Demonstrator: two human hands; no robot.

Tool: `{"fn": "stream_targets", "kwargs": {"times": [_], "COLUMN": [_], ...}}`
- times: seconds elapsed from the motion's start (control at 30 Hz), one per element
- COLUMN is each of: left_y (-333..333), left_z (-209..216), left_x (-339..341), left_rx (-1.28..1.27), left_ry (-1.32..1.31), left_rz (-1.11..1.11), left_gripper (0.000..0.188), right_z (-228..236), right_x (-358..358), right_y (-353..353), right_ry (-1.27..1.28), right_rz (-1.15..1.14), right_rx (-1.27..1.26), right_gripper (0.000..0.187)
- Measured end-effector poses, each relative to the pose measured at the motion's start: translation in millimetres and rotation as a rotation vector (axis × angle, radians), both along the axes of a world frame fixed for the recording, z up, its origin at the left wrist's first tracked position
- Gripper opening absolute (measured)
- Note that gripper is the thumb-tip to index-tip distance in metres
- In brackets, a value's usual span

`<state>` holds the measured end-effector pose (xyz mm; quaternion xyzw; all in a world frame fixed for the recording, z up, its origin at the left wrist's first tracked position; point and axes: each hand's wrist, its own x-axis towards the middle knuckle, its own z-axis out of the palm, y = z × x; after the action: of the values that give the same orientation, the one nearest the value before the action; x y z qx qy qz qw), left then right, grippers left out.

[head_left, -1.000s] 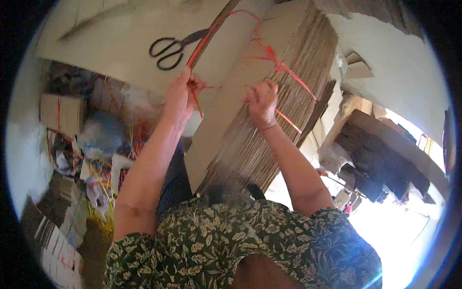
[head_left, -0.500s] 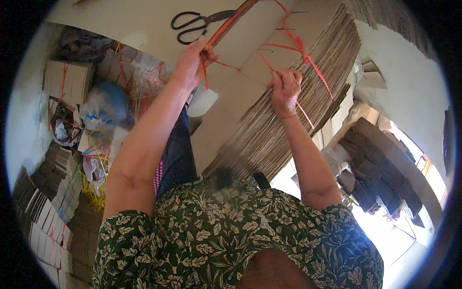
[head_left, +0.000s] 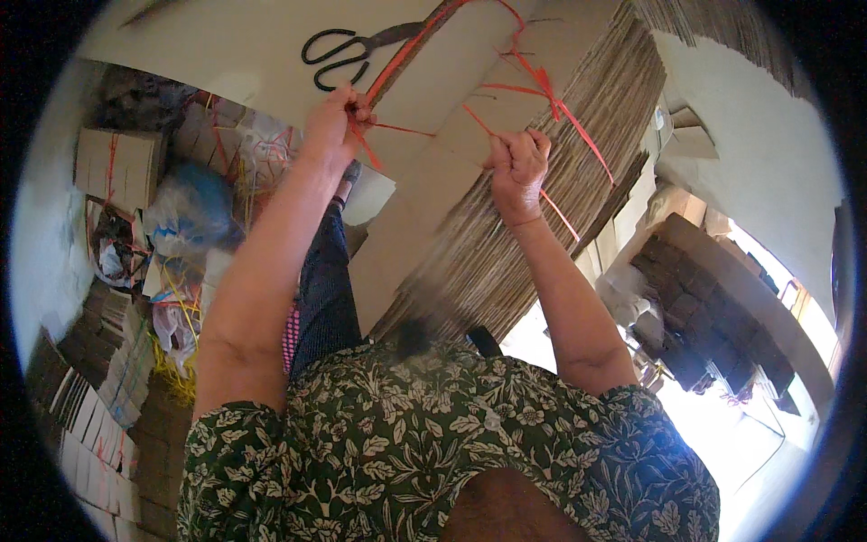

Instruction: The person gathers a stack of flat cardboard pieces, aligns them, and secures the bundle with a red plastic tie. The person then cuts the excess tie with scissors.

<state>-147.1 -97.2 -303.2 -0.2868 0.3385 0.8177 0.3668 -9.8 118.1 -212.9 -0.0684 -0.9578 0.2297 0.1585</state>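
My left hand [head_left: 338, 125] is closed around red plastic twine [head_left: 404, 129], with a short end hanging below the fingers. My right hand [head_left: 518, 173] pinches another length of the twine, which sticks out above the fingertips and trails past the wrist. Beneath and beside the right hand lies a large tilted stack of cardboard sheets [head_left: 591, 113]. A red knot [head_left: 547, 87] sits on the flat cardboard at its far end. Just beyond my left hand rest black-handled scissors [head_left: 366, 42], next to a narrow strip with red twine along it [head_left: 397, 65].
At left are tied cardboard bundles [head_left: 116, 170], a blue plastic bag [head_left: 191, 210] and tangled yellow strapping [head_left: 176, 366]. Stacked dark cardboard [head_left: 713, 303] stands at right near a bright opening. A pale wall [head_left: 750, 117] rises beyond the big stack.
The whole view has shifted slightly, so most things appear farther left. Both hands keep their grip on the twine and have barely moved relative to the stack.
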Motion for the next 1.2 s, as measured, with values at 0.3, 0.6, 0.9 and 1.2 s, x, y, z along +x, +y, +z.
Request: {"fn": "stream_targets", "kwargs": {"times": [0.3, 0.6, 0.9, 1.2], "left_y": [-33.2, -29.9, -63.6, -1.6], "left_z": [-23.0, 24.4, 10.1, 86.9], "left_x": [5.0, 49.9, 79.7, 92.3], "left_rx": [-0.198, -0.050, -0.276, -0.095], "left_ry": [-0.081, 0.124, 0.063, 0.275], "left_rz": [-0.009, -0.178, -0.110, -0.173], "left_gripper": [0.029, 0.027, 0.029, 0.029], "right_z": [4.0, 2.7, 11.4, 4.1], "right_x": [-1.2, -2.4, -4.6, 1.8], "right_y": [-2.4, -5.2, -3.2, -2.9], "right_ry": [0.000, 0.048, 0.081, 0.077], "right_rz": [-0.004, -0.007, 0.013, 0.017], "right_rx": [0.033, 0.041, 0.003, 0.000], "right_gripper": [0.008, 0.011, 0.015, 0.018]}}
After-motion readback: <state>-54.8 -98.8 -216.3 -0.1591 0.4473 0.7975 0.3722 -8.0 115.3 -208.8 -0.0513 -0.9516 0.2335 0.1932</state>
